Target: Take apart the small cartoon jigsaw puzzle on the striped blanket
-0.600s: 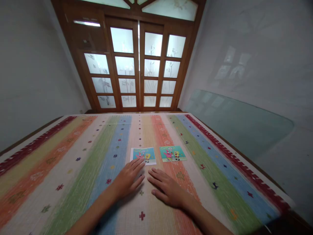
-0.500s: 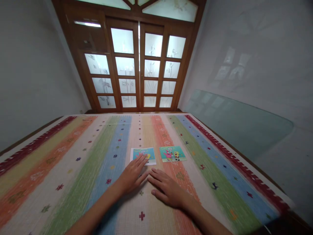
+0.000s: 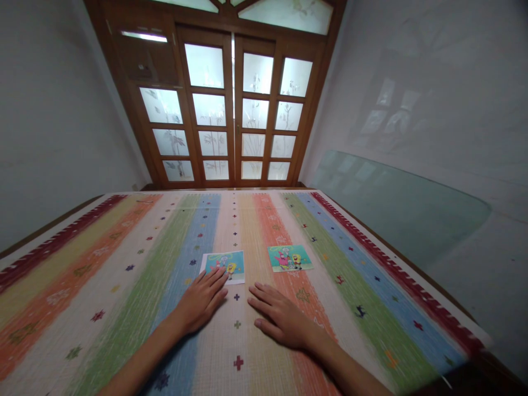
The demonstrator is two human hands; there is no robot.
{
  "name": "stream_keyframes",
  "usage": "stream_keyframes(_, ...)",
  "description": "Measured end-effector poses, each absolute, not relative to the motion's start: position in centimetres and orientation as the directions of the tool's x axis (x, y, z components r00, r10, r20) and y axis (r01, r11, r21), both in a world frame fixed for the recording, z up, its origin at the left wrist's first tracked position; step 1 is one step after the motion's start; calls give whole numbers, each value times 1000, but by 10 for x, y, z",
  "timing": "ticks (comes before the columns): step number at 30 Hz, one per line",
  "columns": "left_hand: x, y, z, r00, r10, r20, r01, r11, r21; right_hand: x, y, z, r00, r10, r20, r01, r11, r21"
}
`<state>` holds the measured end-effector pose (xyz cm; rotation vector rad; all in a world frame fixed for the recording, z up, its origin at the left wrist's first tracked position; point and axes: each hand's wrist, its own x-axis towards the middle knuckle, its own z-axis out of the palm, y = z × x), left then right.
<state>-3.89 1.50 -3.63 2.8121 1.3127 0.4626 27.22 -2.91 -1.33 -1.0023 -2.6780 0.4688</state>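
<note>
Two bare hands lie flat, fingers spread, on a striped cloth (image 3: 124, 275) near the frame's lower centre. The left hand (image 3: 201, 301) has fingertips on the near edge of a cartoon card (image 3: 225, 264). The right hand (image 3: 280, 316) holds nothing; a second card (image 3: 289, 257) lies just above it, apart.

The counter (image 3: 124, 264) is covered by a cloth striped in dark red, yellow, orange, white, green and blue, dotted with small star and cross motifs. 2 cartoon cards, the left card (image 3: 225, 265) and right card (image 3: 290, 257), are printed with turquoise backgrounds and pink and yellow figures.
</note>
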Motion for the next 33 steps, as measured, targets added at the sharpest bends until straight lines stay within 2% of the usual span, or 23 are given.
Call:
stream_keyframes(7, -140, -6, -54, 520, 792, 320, 820, -567, 71, 274, -28, -19, -734, 664, 142, 570, 716, -402)
stream_keyframes(15, -234, -27, -65, 369, 855, 366, 884, -444, 146, 274, -28, -10, -730, 673, 115, 565, 690, -453)
stream_keyframes(20, -247, -29, -69, 331, 861, 387, 890, -421, 175, 287, -17, -6, -678, 705, 206, 541, 669, -509)
stream_keyframes(23, -243, -27, -66, 329, 839, 434, 888, -431, 161, 311, 3, -7, -594, 755, 277, 602, 646, -469)
stream_keyframes(26, -234, -22, -57, 332, 799, 502, 883, -451, 134, 343, 30, -9, -402, 850, 339, 739, 520, -429)
stream_keyframes(29, -217, -16, -41, 334, 756, 563, 877, -469, 108, 371, 55, -12, -172, 934, 312, 876, 290, -385)
stream_keyframes(33, -179, -6, -15, 376, 723, 580, 848, -521, 98, 384, 75, -17, -54, 960, 273, 917, 156, -366)
